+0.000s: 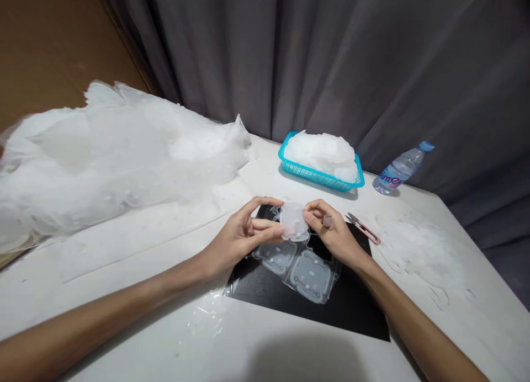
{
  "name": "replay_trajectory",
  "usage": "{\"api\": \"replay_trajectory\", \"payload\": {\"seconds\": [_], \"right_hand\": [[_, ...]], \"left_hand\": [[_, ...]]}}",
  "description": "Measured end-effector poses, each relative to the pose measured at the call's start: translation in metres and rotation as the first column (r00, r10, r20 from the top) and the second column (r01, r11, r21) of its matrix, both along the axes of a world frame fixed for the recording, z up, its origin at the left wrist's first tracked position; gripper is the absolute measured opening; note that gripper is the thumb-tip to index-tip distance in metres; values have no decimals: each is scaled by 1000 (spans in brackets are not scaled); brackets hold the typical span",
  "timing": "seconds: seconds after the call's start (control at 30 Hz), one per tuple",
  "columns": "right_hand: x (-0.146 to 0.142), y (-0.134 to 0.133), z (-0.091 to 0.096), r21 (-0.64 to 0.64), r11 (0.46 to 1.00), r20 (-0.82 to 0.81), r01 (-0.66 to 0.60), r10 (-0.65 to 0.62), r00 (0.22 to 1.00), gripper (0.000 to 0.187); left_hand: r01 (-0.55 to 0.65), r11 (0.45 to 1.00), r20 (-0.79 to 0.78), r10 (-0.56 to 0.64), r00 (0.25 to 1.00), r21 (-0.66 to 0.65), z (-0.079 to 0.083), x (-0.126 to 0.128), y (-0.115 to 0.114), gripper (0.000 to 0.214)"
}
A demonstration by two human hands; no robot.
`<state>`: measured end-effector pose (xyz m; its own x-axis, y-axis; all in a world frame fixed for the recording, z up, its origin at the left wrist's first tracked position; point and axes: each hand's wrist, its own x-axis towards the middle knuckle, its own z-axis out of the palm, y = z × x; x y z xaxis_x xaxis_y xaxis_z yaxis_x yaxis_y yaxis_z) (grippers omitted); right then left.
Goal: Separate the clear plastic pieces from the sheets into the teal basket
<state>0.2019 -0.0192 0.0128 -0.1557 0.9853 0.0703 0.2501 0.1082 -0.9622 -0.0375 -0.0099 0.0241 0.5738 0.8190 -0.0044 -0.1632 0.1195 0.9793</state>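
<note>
Both hands hold one clear, squarish plastic piece (293,221) just above a black mat (356,307). My left hand (242,235) pinches its left edge between thumb and fingers. My right hand (331,230) grips its right edge with bent fingers. Below the hands, a connected sheet of clear plastic pieces (296,266) lies flat on the mat.
A big heap of clear plastic sheeting (111,155) covers the table's left. A turquoise basket (318,176) full of clear pieces stands behind the mat. A water bottle (399,169) lies at the right, pink-handled snips (364,227) beside the mat, and plastic scraps (422,249) further right.
</note>
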Motion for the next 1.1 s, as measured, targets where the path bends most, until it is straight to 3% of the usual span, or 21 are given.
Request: {"api": "replay_trajectory", "payload": {"seconds": [0.1,0.2,0.3,0.4,0.47,0.67,0.8,0.93,1.0,1.03,1.07,1.1], "right_hand": [[5,2,6,62,998,34,21,-23,999,28],[15,10,11,206,971,98,125,-147,984,25],[27,27,17,311,915,59,257,-289,956,26],[37,57,26,312,851,-45,422,-431,901,31],[41,82,35,307,804,-59,509,-517,854,33],[40,152,65,408,754,87,516,-594,799,19],[36,173,76,434,770,280,468,-609,742,4],[33,162,78,474,765,365,436,-621,694,22],[32,144,75,521,763,328,383,-593,736,43],[32,132,71,544,769,278,336,-542,793,55],[32,118,68,545,785,204,295,-466,861,67],[32,103,63,497,835,149,235,-349,925,77]], "left_hand": [[18,992,-116,-3,993,123,-6,-3,-1,58],[173,928,-371,-42,928,329,-10,-8,-1,66],[406,783,-583,-69,810,472,-12,-12,1,71],[533,610,-677,8,736,586,-14,-13,2,59],[569,530,-707,86,702,629,-17,-13,2,53],[578,362,-673,241,700,731,-30,-14,1,54],[579,298,-649,275,710,759,-27,-13,0,58],[655,225,-688,120,716,721,-19,-8,-6,58],[652,235,-677,39,734,721,-17,-7,-10,58],[644,255,-669,14,743,721,-17,-6,-11,59],[639,276,-663,-4,748,719,-16,-6,-13,60],[634,296,-660,-17,751,714,-15,-6,-13,60]]}}
